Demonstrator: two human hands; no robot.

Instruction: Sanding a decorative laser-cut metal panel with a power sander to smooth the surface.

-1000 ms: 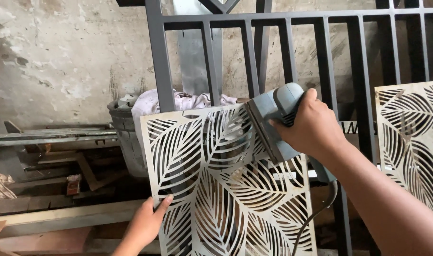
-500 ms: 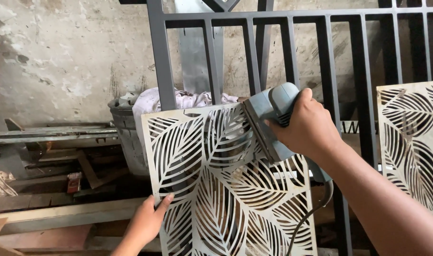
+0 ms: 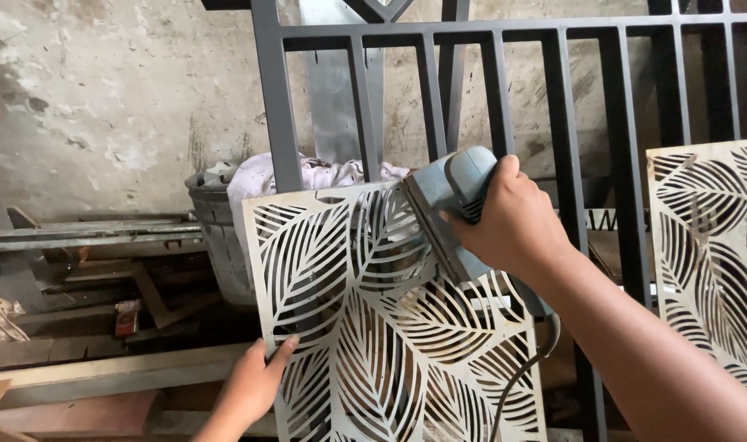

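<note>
A pale metal panel (image 3: 365, 327) cut through with a leaf pattern leans upright against a dark grey barred gate (image 3: 553, 123). My right hand (image 3: 513, 217) grips a grey-blue electric sander (image 3: 447, 205), whose flat base lies against the panel's upper right part. The sander's cord (image 3: 525, 368) hangs down in front of the panel. My left hand (image 3: 255, 385) presses flat on the panel's lower left edge, fingers spread over a cut-out.
A second leaf-cut panel (image 3: 713, 245) leans on the gate at the right. Behind the first panel stands a grey bucket (image 3: 218, 237) stuffed with pale rags. Timber and metal strips (image 3: 87, 237) lie stacked at the left, under a stained plaster wall.
The sander has slid a little to the left across the top of the panel with my right hand. My left hand stays on the lower left edge.
</note>
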